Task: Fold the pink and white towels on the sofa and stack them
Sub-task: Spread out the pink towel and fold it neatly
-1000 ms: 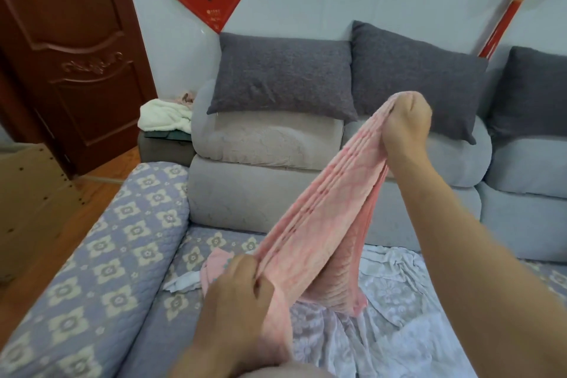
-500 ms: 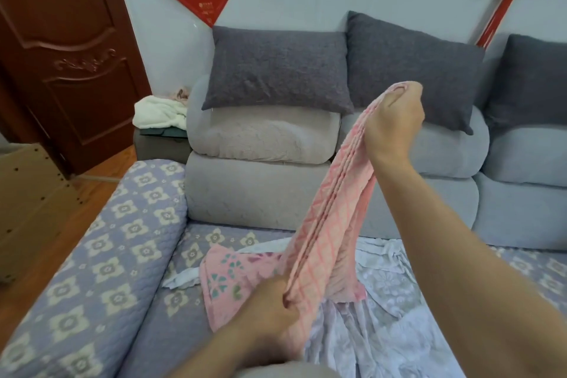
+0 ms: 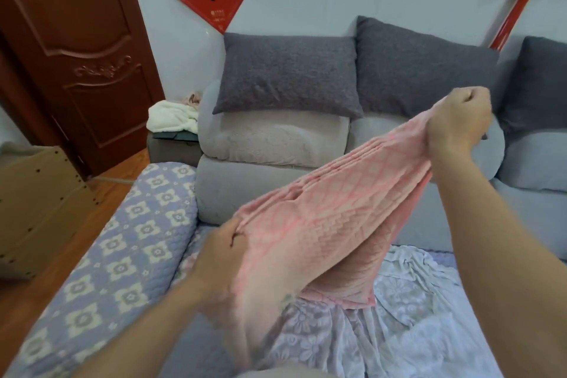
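A pink towel (image 3: 325, 224) with a quilted diamond pattern hangs stretched in the air between my two hands, above the sofa seat. My right hand (image 3: 457, 120) grips its upper end in a fist, high on the right. My left hand (image 3: 221, 252) grips the lower end, lower left, with loose pink cloth drooping past it toward me. Under the towel lies a white lacy towel (image 3: 408, 316), crumpled and spread over the seat.
The sofa (image 3: 129, 242) has a purple floral cover, grey back cushions and dark grey pillows (image 3: 288, 74). A cream cloth (image 3: 171, 116) sits on a side table at the left. A brown door (image 3: 76, 49) and a cardboard box (image 3: 33, 199) stand left.
My left hand has risen and moved left while my right hand swung out to the right and slightly down, pulling the pink towel from a steep hang into a longer, flatter stretch.
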`<state>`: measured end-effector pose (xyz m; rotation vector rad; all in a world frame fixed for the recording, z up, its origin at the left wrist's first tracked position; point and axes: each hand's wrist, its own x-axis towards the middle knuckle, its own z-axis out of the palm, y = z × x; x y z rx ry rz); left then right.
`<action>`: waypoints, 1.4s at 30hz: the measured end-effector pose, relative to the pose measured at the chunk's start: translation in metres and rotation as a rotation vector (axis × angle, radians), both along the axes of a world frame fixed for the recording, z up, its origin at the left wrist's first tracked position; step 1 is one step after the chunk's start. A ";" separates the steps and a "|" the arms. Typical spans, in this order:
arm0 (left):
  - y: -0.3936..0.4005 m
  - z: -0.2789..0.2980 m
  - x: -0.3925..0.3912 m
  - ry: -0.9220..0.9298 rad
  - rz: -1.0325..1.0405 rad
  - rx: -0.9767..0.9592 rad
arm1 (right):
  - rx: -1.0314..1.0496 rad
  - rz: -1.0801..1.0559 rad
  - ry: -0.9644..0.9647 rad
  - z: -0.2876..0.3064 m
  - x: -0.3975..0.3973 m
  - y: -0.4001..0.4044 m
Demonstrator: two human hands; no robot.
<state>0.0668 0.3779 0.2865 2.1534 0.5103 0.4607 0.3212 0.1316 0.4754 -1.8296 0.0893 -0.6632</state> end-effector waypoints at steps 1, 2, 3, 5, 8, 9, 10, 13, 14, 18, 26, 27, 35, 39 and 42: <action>0.010 0.018 0.003 -0.033 -0.086 0.081 | -0.056 0.219 -0.007 -0.001 -0.008 0.002; 0.015 0.034 0.007 -0.041 -0.185 0.200 | -0.178 0.486 0.034 -0.004 -0.022 0.009; 0.015 0.052 0.012 -0.045 -0.294 0.333 | -0.359 0.775 0.108 -0.010 -0.044 0.020; 0.005 0.085 0.022 -0.050 -0.497 0.534 | -0.725 1.235 0.199 -0.033 -0.089 0.049; -0.015 0.110 0.026 0.014 -0.623 0.627 | -0.867 1.433 0.183 -0.082 -0.119 0.075; -0.016 0.108 0.023 0.062 -0.610 0.603 | -0.828 1.421 0.191 -0.093 -0.118 0.072; -0.015 0.103 0.018 0.116 -0.587 0.567 | -0.806 1.373 0.191 -0.102 -0.115 0.066; 0.001 0.067 -0.010 0.359 -0.551 0.544 | -0.911 1.130 0.094 -0.128 -0.113 0.042; 0.006 0.051 -0.022 0.464 -0.542 0.570 | -0.923 1.053 0.065 -0.137 -0.114 0.035; 0.020 -0.020 -0.066 0.484 -0.333 0.216 | -0.858 0.868 0.119 -0.166 -0.116 0.015; -0.007 -0.012 -0.068 -0.201 0.099 -0.612 | -1.332 1.051 0.572 -0.166 -0.116 -0.012; -0.010 -0.005 -0.068 -0.175 0.021 -0.583 | -1.321 1.113 0.591 -0.161 -0.125 -0.013; -0.044 0.013 -0.057 -0.055 -0.342 -0.250 | -0.745 1.288 0.278 -0.156 -0.220 0.027; -0.058 0.000 -0.065 -0.065 -0.143 -0.116 | -0.763 1.119 0.267 -0.180 -0.226 0.022; -0.063 -0.008 -0.071 -0.107 -0.170 -0.042 | -0.700 1.105 0.278 -0.187 -0.232 0.019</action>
